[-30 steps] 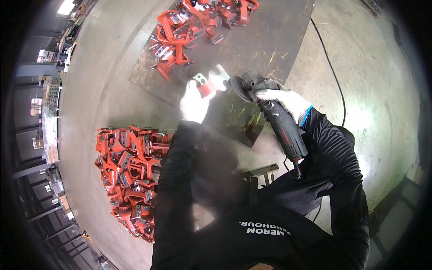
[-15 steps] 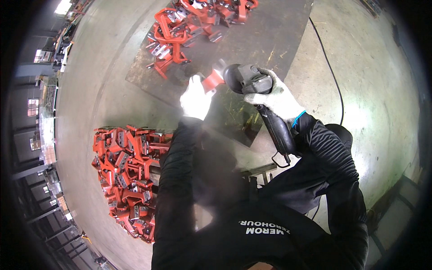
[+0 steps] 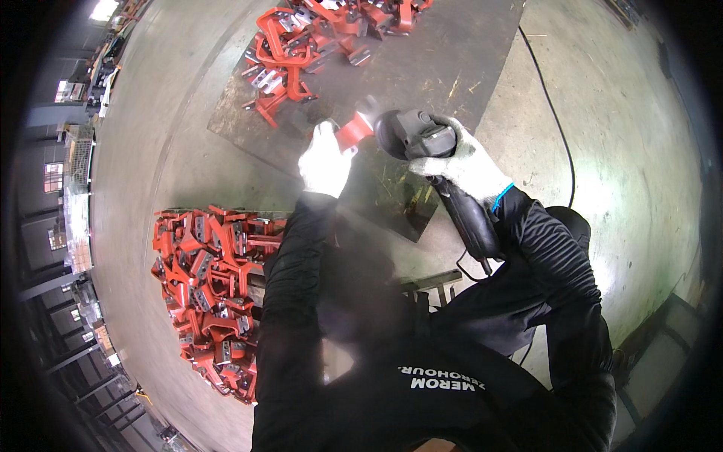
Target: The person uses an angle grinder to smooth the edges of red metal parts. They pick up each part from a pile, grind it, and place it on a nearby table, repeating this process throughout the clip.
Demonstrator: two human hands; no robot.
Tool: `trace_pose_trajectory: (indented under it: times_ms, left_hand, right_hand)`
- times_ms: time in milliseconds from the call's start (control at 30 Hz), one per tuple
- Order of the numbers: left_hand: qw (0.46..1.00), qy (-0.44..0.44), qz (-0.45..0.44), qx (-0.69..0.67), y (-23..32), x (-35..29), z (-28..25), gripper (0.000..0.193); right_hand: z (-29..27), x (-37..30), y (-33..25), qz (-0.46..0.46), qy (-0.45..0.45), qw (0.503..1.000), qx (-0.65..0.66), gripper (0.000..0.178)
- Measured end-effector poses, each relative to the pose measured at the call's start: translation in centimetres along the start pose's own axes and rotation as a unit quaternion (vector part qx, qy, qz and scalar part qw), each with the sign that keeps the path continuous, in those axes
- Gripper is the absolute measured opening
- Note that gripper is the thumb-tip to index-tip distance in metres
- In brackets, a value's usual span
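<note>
Red-painted steel, bent into a small bracket [image 3: 354, 132], pinched in the white-gloved left hand [image 3: 325, 160] and held up just above the dark steel plate [image 3: 467, 68] on the concrete floor [image 3: 602, 151]. Right up against the head of the black angle grinder [image 3: 422, 147], touching or near enough that can't tell which. Fingers closed around the lower end, upper end poking out toward the disc.

White-gloved right hand [image 3: 461, 164] wrapped tight round the grinder body, just behind the gear head, black cord [image 3: 553, 120] trailing off across the floor.

Handling-wise, probably stiff as anything, no flex, and fairly light for one hand judging by how casually it's held. Paint likely a bit slick, so gloves help. Bare cut ends probably sharp and burred, plus hot after grinding, so best gripped on the painted flat, well back from the end being worked. Short piece though, so not much room between fingers and disc. Would expect a kick or twist if the disc catches an edge, so firm pinch, wrist braced.

More of the same elsewhere: heap of red brackets [image 3: 211, 286] on the floor to the left, near the left elbow, and another tangle of red brackets [image 3: 316, 38] at the far end of the plate, well apart from the hands.
</note>
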State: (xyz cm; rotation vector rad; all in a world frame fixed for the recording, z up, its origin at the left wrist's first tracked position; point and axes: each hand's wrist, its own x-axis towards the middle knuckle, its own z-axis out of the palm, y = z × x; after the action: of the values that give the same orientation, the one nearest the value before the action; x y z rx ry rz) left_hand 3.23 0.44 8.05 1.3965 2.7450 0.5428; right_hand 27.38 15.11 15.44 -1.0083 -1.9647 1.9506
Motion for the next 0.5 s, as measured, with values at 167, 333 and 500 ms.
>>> trace_pose_trajectory:
  times_ms: [167, 333, 500]
  left_hand:
    - [1.0, -0.004, 0.012, -0.022, -0.2, 0.2, -0.4, 0.057]
    - [0.999, -0.009, 0.033, -0.034, 0.5, -0.4, 0.4, 0.058]
    - [0.998, -0.038, 0.037, -0.03, 0.8, -0.8, 0.1, 0.059]
  right_hand:
    - [-0.2, -0.5, -0.1, 0.038, -0.023, 0.998, 0.042, 0.095]
    - [0.0, 0.9, 1.7, -0.003, 0.005, 0.998, 0.058, 0.095]
    - [-0.4, 2.1, 3.4, -0.053, -0.016, 0.998, 0.037, 0.089]
